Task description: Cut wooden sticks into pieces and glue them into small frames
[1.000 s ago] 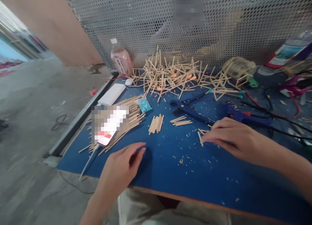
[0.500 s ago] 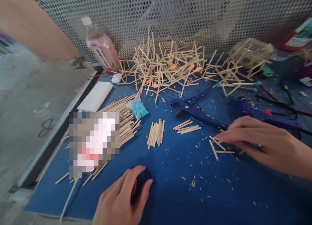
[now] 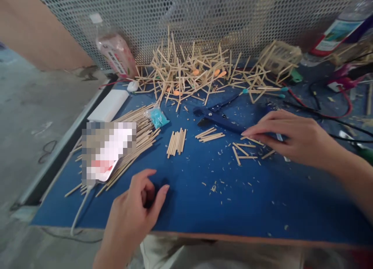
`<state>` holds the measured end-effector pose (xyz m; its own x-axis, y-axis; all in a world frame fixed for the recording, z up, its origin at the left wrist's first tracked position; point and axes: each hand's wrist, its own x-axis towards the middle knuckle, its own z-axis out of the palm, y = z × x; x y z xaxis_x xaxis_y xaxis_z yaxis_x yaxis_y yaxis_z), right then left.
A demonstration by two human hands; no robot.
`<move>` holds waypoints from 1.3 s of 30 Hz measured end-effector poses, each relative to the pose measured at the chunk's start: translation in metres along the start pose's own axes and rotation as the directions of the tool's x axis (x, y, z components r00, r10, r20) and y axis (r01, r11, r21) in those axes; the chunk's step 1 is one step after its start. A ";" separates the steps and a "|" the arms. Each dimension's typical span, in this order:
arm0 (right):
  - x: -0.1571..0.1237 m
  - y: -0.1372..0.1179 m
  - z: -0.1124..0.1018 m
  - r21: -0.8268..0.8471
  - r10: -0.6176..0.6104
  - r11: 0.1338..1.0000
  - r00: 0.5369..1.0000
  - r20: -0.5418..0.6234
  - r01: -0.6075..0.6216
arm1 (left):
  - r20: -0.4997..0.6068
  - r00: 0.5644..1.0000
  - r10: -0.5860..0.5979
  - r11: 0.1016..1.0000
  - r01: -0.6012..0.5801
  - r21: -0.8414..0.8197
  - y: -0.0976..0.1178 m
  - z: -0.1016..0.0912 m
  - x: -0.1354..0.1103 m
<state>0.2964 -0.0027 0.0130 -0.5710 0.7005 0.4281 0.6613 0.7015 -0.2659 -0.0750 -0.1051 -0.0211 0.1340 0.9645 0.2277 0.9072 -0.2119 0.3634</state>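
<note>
My right hand (image 3: 287, 135) is at the right, its fingertips closed on one end of a short wooden stick (image 3: 253, 140) just above the table. Several more short sticks (image 3: 241, 149) lie loosely below those fingertips. Close by is a blue-handled cutting tool (image 3: 223, 120), its handle end partly behind the fingers. My left hand (image 3: 140, 201) hovers at the front left, thumb and index finger apart, with nothing between them. Beyond it lie a neat row of short sticks (image 3: 176, 142) and a smaller group (image 3: 210, 135).
Long sticks (image 3: 142, 141) lie at left under a blurred-out phone (image 3: 112, 154) with a white cable. Nearby are a white box (image 3: 108, 105) and a packet with blue contents (image 3: 158, 117). Joined stick frames (image 3: 186, 77) stand at the back, between bottles (image 3: 116, 55), against perforated metal.
The camera view has shifted, bringing the table's front edge into sight. My right hand has moved slightly away from the loose sticks, uncovering more of them. My left hand remains empty.
</note>
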 end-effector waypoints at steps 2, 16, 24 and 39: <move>-0.002 0.000 -0.001 0.029 0.019 0.999 0.999 0.035 -0.020 | -0.010 1.000 -0.018 0.999 0.018 -0.048 0.000 -0.003 -0.002; -0.005 -0.007 0.004 0.069 0.085 0.993 0.988 0.126 -0.094 | 0.037 0.994 -0.104 0.818 0.064 0.571 -0.009 -0.031 0.042; -0.006 -0.012 0.003 0.099 0.043 0.993 0.990 0.132 -0.057 | 0.037 0.998 -0.042 0.762 0.008 0.648 0.001 -0.036 0.040; -0.005 -0.005 0.007 0.125 0.055 0.989 0.988 0.145 -0.073 | 0.050 0.998 -0.034 0.759 -0.006 0.651 -0.003 -0.034 0.035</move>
<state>0.2929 -0.0086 0.0061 -0.5986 0.7493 0.2831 0.6350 0.6594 -0.4025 -0.0867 -0.0760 0.0163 0.1226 0.9778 0.1701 0.9475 -0.0643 -0.3131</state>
